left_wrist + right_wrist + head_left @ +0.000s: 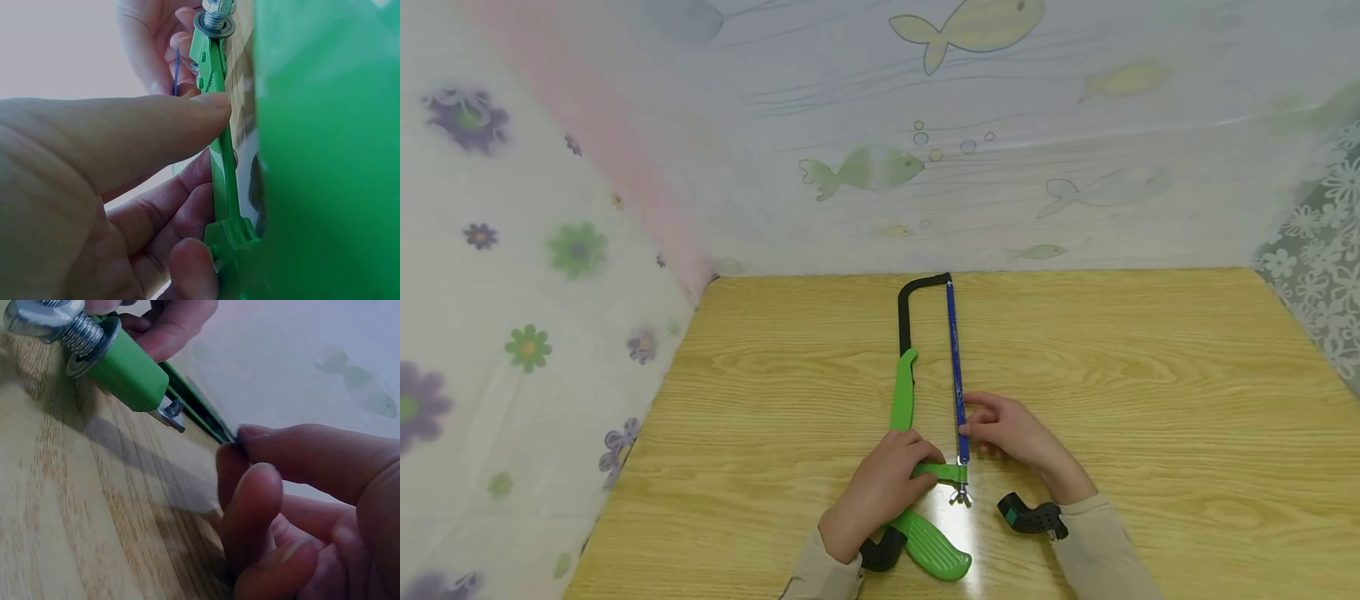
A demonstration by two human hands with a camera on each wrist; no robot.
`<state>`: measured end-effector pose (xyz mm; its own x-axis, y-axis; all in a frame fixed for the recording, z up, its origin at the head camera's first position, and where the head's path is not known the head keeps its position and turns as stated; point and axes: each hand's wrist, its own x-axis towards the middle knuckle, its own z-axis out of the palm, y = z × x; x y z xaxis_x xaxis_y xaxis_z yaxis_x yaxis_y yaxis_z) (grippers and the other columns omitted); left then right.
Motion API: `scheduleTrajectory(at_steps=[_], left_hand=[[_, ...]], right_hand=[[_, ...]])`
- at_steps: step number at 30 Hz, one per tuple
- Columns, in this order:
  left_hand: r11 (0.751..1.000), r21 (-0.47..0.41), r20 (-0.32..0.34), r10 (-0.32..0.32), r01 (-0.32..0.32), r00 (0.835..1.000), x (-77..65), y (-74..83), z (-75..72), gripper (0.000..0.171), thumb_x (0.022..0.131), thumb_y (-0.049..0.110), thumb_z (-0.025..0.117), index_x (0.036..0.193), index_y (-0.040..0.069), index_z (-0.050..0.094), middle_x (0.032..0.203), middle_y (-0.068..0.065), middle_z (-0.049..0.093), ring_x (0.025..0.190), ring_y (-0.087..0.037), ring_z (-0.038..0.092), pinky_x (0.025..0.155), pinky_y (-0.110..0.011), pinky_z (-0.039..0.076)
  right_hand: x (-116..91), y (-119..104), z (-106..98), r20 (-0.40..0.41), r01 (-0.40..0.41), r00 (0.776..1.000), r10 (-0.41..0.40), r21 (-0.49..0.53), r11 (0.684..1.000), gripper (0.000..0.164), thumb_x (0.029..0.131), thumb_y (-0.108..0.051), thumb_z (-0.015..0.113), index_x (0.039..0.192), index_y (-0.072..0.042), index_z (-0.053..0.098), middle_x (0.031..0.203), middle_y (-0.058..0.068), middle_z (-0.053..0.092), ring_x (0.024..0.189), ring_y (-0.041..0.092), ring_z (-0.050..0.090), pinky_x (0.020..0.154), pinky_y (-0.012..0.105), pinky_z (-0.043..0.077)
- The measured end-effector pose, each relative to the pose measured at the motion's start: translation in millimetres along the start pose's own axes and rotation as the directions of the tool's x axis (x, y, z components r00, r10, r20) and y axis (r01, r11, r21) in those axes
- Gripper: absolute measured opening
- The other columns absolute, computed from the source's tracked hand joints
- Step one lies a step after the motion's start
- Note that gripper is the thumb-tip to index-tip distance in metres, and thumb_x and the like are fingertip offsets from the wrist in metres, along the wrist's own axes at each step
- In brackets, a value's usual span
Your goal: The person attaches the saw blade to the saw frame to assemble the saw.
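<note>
A hacksaw with a black front frame (905,321) and a green handle (936,546) lies lengthwise on the table. Its blue blade (955,350) runs along the right side, the far end at the frame's tip. My left hand (883,479) grips the green frame, with the thumb on the short crosspiece (225,162). My right hand (1011,433) pinches the blade near its lower end between thumb and fingers. Just below is a metal blade holder (170,414); whether the blade sits on it I cannot tell. A wing nut (961,497) and its threaded bolt (84,337) project from the crosspiece.
The wood-patterned table (790,333) reaches back to a wall covering (760,200) printed with fish. A flower-printed covering (550,292) borders it on the left. Black wrist devices (1030,515) are worn at both sleeves.
</note>
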<state>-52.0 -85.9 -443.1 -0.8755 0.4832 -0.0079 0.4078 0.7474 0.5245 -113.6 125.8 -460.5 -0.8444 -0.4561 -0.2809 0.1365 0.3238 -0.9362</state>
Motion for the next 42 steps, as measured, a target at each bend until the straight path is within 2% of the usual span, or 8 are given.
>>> scheduleTrajectory(at_steps=[7,18,26,31,39,42], left_hand=[[1.0,-0.005,0.015,-0.01,0.01,1.0,-1.0,0.2,-1.1,0.014,0.084,0.022,0.062,0.097,0.022,0.065,0.091,0.012,0.053,0.084,-0.007,0.044,0.074,-0.022,0.04],[1.0,0.002,0.017,-0.003,0.003,1.0,0.2,0.0,0.7,0.014,0.084,0.023,0.062,0.097,0.022,0.065,0.091,0.012,0.053,0.084,-0.008,0.044,0.073,-0.022,0.04],[1.0,0.007,-0.005,0.009,-0.009,1.0,-0.8,1.6,-1.2,0.014,0.083,0.021,0.063,0.097,0.021,0.066,0.091,0.011,0.054,0.084,-0.008,0.045,0.074,-0.021,0.04],[1.0,0.007,-0.004,0.009,-0.009,1.0,-1.5,2.2,-1.4,0.014,0.083,0.02,0.063,0.096,0.02,0.066,0.09,0.011,0.054,0.084,-0.008,0.045,0.073,-0.021,0.04],[1.0,0.005,-0.01,-0.004,0.004,1.0,-1.1,2.6,-0.6,0.015,0.082,0.021,0.063,0.097,0.02,0.066,0.09,0.011,0.054,0.085,-0.007,0.045,0.074,-0.021,0.04],[1.0,0.01,-0.011,0.001,-0.001,1.0,0.6,2.4,-1.4,0.015,0.082,0.021,0.063,0.097,0.02,0.066,0.091,0.011,0.054,0.085,-0.008,0.046,0.074,-0.022,0.04]], right_hand=[[-0.5,0.1,3.2,0.042,-0.007,0.999,0.006,0.005,1.0,0.07,0.081,-0.017,0.066,0.138,-0.004,0.027,0.085,0.009,0.062,0.053,0.015,0.051,0.046,0.025,0.04],[-2.8,0.4,2.1,0.06,-0.034,0.998,0.032,0.021,0.999,0.069,0.083,-0.013,0.062,0.14,-0.004,0.023,0.084,0.009,0.062,0.048,0.014,0.049,0.046,0.026,0.041],[-4.3,-2.5,1.1,0.129,-0.02,0.992,0.014,0.05,0.999,0.08,0.08,-0.013,0.066,0.142,-0.007,0.015,0.081,0.011,0.063,0.047,0.014,0.05,0.044,0.024,0.04],[-5.8,-3.1,2.1,0.164,-0.029,0.986,0.014,0.089,0.996,0.085,0.08,-0.011,0.066,0.143,-0.008,0.009,0.078,0.013,0.061,0.048,0.013,0.049,0.047,0.026,0.043],[-4.8,0.4,1.9,0.142,-0.038,0.99,0.025,0.091,0.995,0.084,0.08,-0.013,0.066,0.143,-0.01,0.011,0.082,0.012,0.061,0.048,0.014,0.049,0.047,0.026,0.044],[-3.5,0.7,0.1,0.133,-0.01,0.991,0.001,0.062,0.998,0.081,0.082,-0.014,0.064,0.143,-0.009,0.012,0.083,0.012,0.063,0.047,0.015,0.05,0.047,0.026,0.043]])
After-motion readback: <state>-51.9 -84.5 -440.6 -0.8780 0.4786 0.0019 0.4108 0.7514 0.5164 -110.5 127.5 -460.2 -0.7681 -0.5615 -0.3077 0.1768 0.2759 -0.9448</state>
